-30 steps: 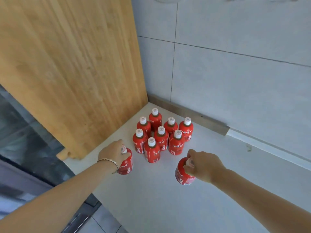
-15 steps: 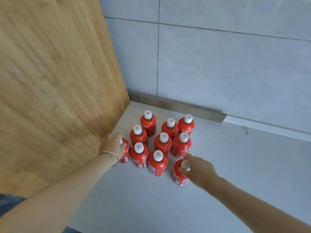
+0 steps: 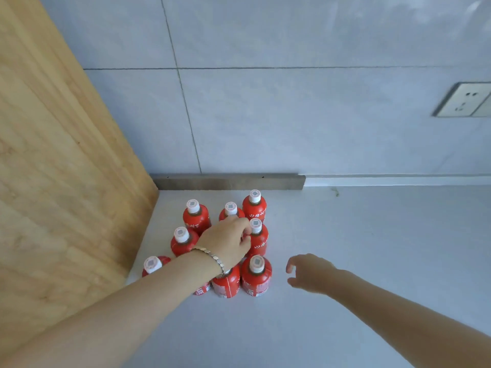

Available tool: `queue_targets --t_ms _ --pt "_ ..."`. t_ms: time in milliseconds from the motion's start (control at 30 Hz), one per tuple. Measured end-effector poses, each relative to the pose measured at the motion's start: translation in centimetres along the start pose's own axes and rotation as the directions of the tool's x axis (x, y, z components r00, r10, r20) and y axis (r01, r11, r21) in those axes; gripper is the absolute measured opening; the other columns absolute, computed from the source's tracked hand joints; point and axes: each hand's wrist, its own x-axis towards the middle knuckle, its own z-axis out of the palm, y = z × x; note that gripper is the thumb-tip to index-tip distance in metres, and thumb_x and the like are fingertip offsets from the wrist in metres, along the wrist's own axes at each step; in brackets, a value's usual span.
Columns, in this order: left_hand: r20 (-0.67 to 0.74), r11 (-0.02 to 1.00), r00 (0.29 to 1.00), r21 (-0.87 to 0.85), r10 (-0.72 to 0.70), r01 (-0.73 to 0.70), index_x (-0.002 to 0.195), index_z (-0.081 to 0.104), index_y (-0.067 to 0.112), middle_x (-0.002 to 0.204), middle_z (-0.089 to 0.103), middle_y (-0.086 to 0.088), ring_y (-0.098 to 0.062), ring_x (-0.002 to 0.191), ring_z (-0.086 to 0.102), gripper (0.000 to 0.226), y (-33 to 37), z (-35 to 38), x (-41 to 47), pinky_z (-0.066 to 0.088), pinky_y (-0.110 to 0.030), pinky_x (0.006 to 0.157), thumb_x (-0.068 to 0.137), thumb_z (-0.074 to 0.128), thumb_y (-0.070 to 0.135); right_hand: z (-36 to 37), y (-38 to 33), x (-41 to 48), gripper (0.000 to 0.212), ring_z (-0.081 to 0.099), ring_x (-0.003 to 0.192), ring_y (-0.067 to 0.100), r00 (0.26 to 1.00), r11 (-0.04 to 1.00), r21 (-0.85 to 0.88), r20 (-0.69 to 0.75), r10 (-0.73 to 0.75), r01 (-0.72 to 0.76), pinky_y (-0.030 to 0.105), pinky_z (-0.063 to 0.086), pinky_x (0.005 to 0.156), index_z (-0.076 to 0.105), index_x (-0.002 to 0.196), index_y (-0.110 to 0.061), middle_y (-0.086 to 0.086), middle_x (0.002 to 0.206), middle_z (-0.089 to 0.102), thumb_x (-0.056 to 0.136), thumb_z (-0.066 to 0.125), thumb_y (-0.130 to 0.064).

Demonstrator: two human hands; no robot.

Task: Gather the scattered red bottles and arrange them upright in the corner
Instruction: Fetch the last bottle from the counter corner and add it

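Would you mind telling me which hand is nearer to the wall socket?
Right. The right hand hovers open, below and left of the wall socket; the left hand sits farther left, over the red bottles.

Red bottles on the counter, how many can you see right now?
9 showing. Back row. Middle. Front, a sliver. The left hand may hide another.
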Motion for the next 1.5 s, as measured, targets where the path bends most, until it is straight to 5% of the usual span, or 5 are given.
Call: queue_targets --t_ms 300,533,700,867,1500 --pt "0.481 0.932 0.868 0.244 0.122 -0.266 0.086 0.05 0.021 0.093 0.051 -0.004 -0.025 0.083 0.047 0.005 16.1 8.0 8.7 0.038 -0.028 0.075 0.087 0.047 0.024 -2.1 20.0 -10.3 0.03 0.054 0.118 0.019 0.93 0.914 0.22 -0.064 0.361 -0.34 0.024 0.041 0.094 0.057 0.12 -0.017 -0.004 0.101 0.047 0.093 0.049 -0.028" --pt "0.535 0.937 0.832 0.196 0.147 -0.291 0.058 0.032 0.024 0.069 0.039 0.0 -0.021 0.074 0.038 0.031 32.1 17.4 10.9 0.024 -0.026 0.05 0.086 0.043 0.016 -2.2 37.2 -20.8 0.031 0.054 0.118 0.02 0.818 0.796 0.336 -0.11 0.565 -0.504 0.022 0.038 0.083 0.056 0.122 -0.016 0.002 0.115 0.056 0.094 0.048 -0.028" --pt "0.553 0.904 0.81 0.216 0.198 -0.368 0.082 0.048 0.024 0.096 0.055 -0.003 -0.021 0.087 0.049 0.006 43.1 23.6 11.4 0.045 -0.027 0.084 0.087 0.045 0.023 -1.5 48.8 -25.5 0.031 0.053 0.118 0.023 0.768 0.746 0.352 -0.103 0.632 -0.566 0.03 0.043 0.092 0.057 0.119 -0.019 0.003 0.128 0.055 0.092 0.049 -0.03" --pt "0.565 0.896 0.801 0.225 0.199 -0.381 0.062 0.038 0.026 0.088 0.046 0.001 -0.022 0.08 0.042 0.025 51.5 27.0 12.6 0.036 -0.026 0.065 0.085 0.045 0.02 -2.4 57.3 -28.0 0.03 0.057 0.114 0.026 0.74 0.718 0.353 -0.096 0.666 -0.6 0.03 0.046 0.091 0.059 0.116 -0.018 0.005 0.124 0.058 0.089 0.049 -0.027" --pt "0.592 0.801 0.713 0.181 0.374 -0.571 0.09 0.048 0.023 0.12 0.061 -0.005 -0.023 0.097 0.056 0.006 71.9 32.0 26.6 0.047 -0.03 0.092 0.089 0.042 0.023 -10.5 77.8 -25.4 0.027 0.058 0.103 0.022 0.617 0.619 0.436 -0.169 0.769 -0.653 0.024 0.038 0.074 0.058 0.115 -0.022 0.001 0.121 0.059 0.091 0.047 -0.028"
